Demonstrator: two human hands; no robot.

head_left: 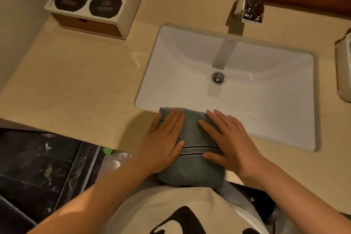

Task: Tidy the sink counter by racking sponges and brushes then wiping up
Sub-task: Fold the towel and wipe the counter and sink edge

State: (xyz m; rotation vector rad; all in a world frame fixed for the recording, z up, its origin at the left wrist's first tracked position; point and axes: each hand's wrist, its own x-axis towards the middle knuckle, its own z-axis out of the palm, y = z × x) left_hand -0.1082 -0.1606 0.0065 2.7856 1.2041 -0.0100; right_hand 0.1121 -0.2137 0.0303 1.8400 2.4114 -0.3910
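A folded grey-green towel (191, 165) with two dark stripes lies on the front strip of the beige counter (76, 81), its far end reaching the near rim of the white sink (237, 89). My left hand (163, 138) lies flat on the towel's left side with straight fingers. On the right side my right hand (226, 137) presses down, palm flat and fingers spread. No sponges or brushes are in view.
A chrome tap (252, 4) stands behind the sink. At the back left sits a white box (95, 4) with two dark round lids. A pale container (344, 66) is at the right edge. Dark floor lies below the counter's front edge at left.
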